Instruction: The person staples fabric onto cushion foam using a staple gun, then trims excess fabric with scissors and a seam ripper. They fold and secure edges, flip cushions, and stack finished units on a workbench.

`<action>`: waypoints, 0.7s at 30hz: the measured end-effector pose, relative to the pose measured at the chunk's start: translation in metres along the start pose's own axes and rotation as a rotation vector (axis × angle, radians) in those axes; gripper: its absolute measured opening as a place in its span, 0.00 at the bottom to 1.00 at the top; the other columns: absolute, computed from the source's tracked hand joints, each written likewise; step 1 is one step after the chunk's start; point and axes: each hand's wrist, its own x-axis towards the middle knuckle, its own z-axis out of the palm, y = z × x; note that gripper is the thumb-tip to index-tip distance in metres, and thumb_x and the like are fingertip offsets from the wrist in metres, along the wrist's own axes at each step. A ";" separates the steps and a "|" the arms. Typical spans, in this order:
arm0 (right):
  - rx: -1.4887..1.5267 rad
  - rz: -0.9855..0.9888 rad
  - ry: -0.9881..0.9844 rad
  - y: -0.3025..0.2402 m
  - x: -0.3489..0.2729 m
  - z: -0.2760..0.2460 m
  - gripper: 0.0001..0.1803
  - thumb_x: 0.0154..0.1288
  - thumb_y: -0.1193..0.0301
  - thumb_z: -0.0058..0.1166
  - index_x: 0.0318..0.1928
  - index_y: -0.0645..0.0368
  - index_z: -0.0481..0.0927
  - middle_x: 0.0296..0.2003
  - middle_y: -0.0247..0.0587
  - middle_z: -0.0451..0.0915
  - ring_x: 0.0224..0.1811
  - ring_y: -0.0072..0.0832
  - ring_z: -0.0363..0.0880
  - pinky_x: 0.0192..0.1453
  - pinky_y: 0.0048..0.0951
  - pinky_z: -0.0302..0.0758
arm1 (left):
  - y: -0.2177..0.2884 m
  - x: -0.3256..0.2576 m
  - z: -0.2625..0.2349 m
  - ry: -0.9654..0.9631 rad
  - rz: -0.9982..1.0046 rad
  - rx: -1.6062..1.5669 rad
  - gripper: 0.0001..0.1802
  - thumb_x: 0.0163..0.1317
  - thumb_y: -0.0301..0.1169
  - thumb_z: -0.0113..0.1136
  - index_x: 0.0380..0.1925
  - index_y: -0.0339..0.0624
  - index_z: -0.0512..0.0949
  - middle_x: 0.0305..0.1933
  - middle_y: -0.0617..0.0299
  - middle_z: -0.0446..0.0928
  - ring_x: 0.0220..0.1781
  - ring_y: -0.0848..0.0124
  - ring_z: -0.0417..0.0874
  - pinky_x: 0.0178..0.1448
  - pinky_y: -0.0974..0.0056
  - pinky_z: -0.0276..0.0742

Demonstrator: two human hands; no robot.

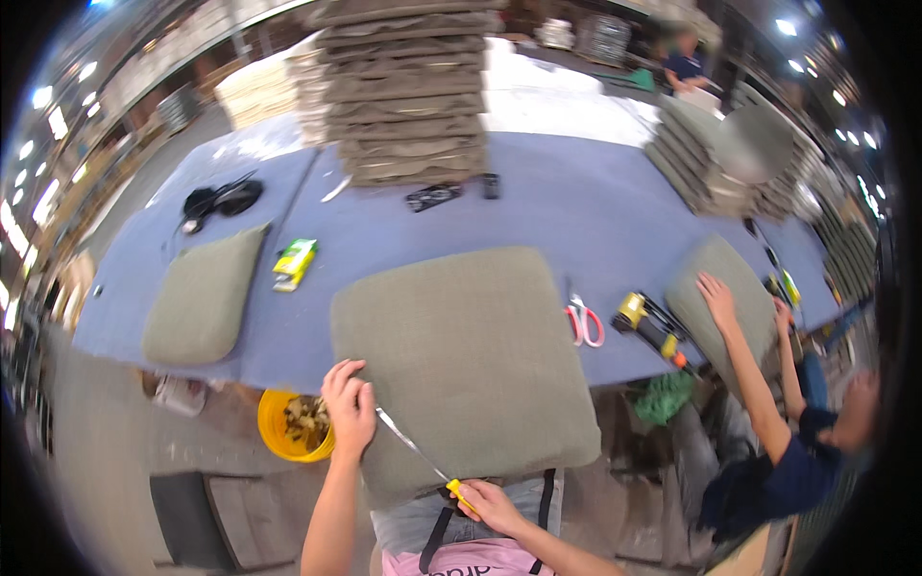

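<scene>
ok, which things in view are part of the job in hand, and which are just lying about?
Part of it:
- grey-green cushion, left hand at its edge
- yellow-handled tool, in the right hand

Seemingly lying about:
- red-handled scissors
- yellow-and-black tool
- green-and-yellow packet
- yellow bucket

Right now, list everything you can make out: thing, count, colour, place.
Table: one, blue, centre
Left cushion, centre cushion, right cushion: one each, olive, near side
Tall stack: one, brown, far side
Other stacks: several, green, right
Scissors: one, red-handled, right of centre cushion
Power tool: one, yellow-black, beside scissors
Packet: one, yellow-green, by left cushion
Bucket: one, yellow, below table edge
Small items: several, black, far half, blurred
Co-workers: two, dark shirts, right
Hand tool: one, yellow-handled, across centre cushion
Left hand: one, bare, cushion edge
Right hand: one, bare, on tool
</scene>
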 end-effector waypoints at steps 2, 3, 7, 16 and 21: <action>-0.021 0.006 0.010 -0.019 -0.001 0.005 0.23 0.89 0.56 0.47 0.57 0.64 0.83 0.28 0.28 0.76 0.25 0.14 0.69 0.31 0.20 0.67 | -0.006 0.001 0.000 0.009 -0.022 -0.016 0.04 0.66 0.23 0.59 0.32 0.36 0.76 0.62 0.53 0.84 0.71 0.47 0.76 0.76 0.46 0.66; -0.037 0.010 0.010 -0.023 -0.002 0.007 0.23 0.89 0.55 0.47 0.57 0.63 0.83 0.28 0.28 0.76 0.26 0.14 0.69 0.31 0.21 0.67 | -0.001 0.002 0.000 0.004 -0.062 -0.059 0.05 0.69 0.23 0.58 0.32 0.34 0.76 0.62 0.51 0.83 0.70 0.47 0.76 0.77 0.48 0.67; -0.086 0.009 0.015 -0.043 -0.004 0.010 0.25 0.87 0.51 0.48 0.58 0.60 0.84 0.28 0.28 0.76 0.28 0.16 0.71 0.32 0.24 0.69 | -0.028 -0.009 0.003 -0.022 -0.161 -0.166 0.12 0.83 0.28 0.48 0.41 0.30 0.75 0.67 0.49 0.79 0.68 0.55 0.76 0.72 0.55 0.70; -0.221 -0.128 0.085 -0.007 -0.009 0.006 0.26 0.84 0.46 0.49 0.53 0.57 0.84 0.24 0.30 0.77 0.29 0.22 0.75 0.38 0.32 0.72 | -0.056 -0.005 0.002 -0.057 -0.400 -0.411 0.24 0.85 0.41 0.46 0.60 0.33 0.83 0.63 0.59 0.83 0.66 0.68 0.77 0.71 0.62 0.68; -0.224 -0.110 0.075 -0.012 -0.021 0.001 0.26 0.83 0.45 0.52 0.52 0.57 0.84 0.26 0.30 0.79 0.30 0.22 0.78 0.38 0.32 0.73 | -0.103 -0.011 -0.007 0.070 -0.478 -0.732 0.25 0.85 0.42 0.47 0.63 0.31 0.80 0.67 0.54 0.81 0.77 0.62 0.74 0.80 0.59 0.63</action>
